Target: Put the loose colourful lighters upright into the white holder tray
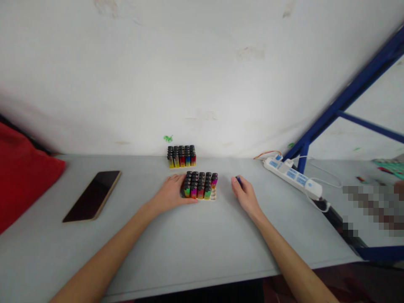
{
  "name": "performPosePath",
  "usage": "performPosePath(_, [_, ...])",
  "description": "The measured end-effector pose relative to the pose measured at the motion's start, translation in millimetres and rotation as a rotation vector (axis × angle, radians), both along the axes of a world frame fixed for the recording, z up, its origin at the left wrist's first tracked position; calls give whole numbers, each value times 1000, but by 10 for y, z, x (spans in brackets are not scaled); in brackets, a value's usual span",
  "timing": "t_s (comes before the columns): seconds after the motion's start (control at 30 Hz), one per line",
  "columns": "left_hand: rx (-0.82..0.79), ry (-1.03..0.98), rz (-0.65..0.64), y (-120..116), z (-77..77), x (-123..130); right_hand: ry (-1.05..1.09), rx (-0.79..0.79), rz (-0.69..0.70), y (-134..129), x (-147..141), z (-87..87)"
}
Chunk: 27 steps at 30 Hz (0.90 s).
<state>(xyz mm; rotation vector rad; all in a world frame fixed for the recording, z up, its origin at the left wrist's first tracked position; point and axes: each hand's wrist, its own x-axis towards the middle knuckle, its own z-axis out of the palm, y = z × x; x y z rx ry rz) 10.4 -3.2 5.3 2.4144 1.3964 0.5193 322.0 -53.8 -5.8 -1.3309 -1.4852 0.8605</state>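
Note:
A white tray stands near the middle of the table, holding several upright lighters with black tops and bright coloured bodies. At its right end, a few slots near the front show no lighter. My left hand grips the tray's left side, thumb along the front and fingers at the back. To the right of the tray, my right hand is closed around a dark blue lighter, only its end showing past the fingers. Behind the tray, against the wall, sits a second block of lighters.
A phone lies on the grey table at the left, near a red cloth. On the right are a white power strip with cables and a blue metal frame. A wall rises behind.

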Motion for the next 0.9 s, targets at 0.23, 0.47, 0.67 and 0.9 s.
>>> performPosePath(0.23, [-11,18,-9,1,7,5,-351,193,20,-141,-118,211])
performPosePath(0.47, [5,-3,-14,0,-2,4,-357,141,169,-167,-209,155])
performPosePath(0.67, [-15,2,-20,6,-10,-5,-461,171,218,-103,-186,110])
performPosePath(0.9, [-12,-54,-20,-31,3,15,-732,228,223,-11,-203,123])
